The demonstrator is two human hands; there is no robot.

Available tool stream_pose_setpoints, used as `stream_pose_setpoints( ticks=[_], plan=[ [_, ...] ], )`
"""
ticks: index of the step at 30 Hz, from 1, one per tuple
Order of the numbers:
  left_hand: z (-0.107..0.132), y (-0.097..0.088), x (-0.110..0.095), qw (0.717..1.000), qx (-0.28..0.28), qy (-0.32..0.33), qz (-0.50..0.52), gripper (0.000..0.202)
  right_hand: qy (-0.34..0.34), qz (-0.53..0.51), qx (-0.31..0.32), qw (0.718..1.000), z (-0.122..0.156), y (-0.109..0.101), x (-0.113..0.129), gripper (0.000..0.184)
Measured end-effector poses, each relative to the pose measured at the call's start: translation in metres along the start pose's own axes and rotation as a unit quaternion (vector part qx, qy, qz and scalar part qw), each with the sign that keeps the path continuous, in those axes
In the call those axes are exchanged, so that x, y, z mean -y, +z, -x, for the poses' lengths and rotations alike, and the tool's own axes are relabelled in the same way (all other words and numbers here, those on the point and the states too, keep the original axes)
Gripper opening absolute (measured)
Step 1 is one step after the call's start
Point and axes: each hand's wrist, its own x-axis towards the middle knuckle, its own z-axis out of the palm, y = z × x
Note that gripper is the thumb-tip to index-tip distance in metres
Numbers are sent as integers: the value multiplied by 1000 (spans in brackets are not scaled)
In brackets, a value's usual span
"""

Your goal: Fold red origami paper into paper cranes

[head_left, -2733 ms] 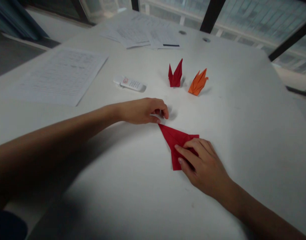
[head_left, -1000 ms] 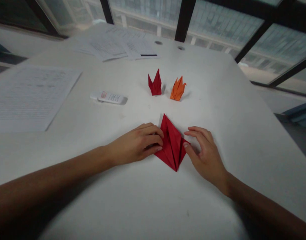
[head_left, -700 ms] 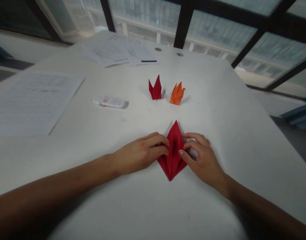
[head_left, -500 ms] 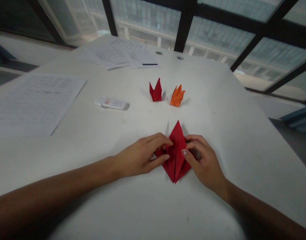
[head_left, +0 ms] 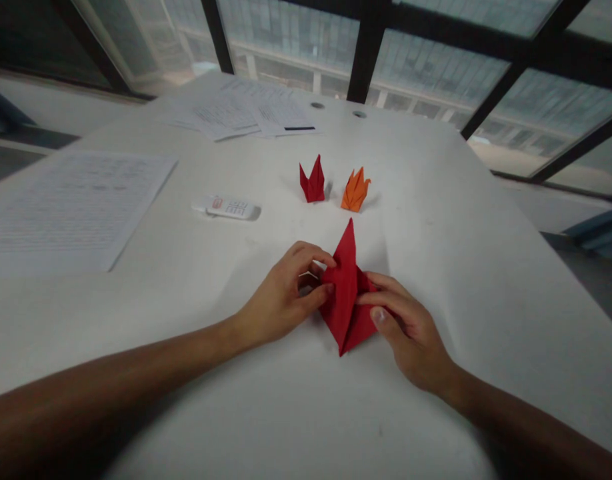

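Near side: bare forearms come in from both lower corners over the white bench [head_left: 286, 420]. Right hand [head_left: 411, 337] grip is closed on the right flap of the red folded paper [head_left: 342, 287], thumb on the near face, fingertips tucked in against the middle fold. Left hand [head_left: 286, 293] grip is also closed, thumb and fingertips on the paper's left edge; the rest of its fingers are partly hidden. The paper sits between both hands, mid-bench, long pointed flap facing away from the person, lower tip toward them. Beyond it: small white printed item [head_left: 231, 208] with a red mark, lying flat left of center; orange origami piece [head_left: 355, 192] and, just left of it, red origami piece [head_left: 313, 187], both upright and apart. Printed sheet [head_left: 81, 207] far left. Farther back, overlapping papers [head_left: 226, 112], then dark window frame [head_left: 369, 57] behind the bench.
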Motion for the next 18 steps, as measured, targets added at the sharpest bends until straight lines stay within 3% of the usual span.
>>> stream_pose_setpoints(
  ticks=[2, 7, 12, 14, 18],
  plan=[
    [0, -2, -4, 999, 7, 20, -35, 12, -20, 16, 32, 999, 2, 0, 2, 27],
    [1, -2, -12, 996, 89, 29, 1, 32, -80, 118, 72, 987, 6, 1, 11, 52],
    [1, 1, -10, 996, 77, 22, -29, 19, -82, 134, 68, 985, 11, 1, 15, 74],
    [0, 1, -8, 998, 63, 0, 5, 19, -65, 91, 55, 992, 12, 0, 12, 73],
    [-1, 0, -6, 986, 49, -71, 144, 26, -48, -33, 2, 998, 9, -3, 3, 48]
  ],
)
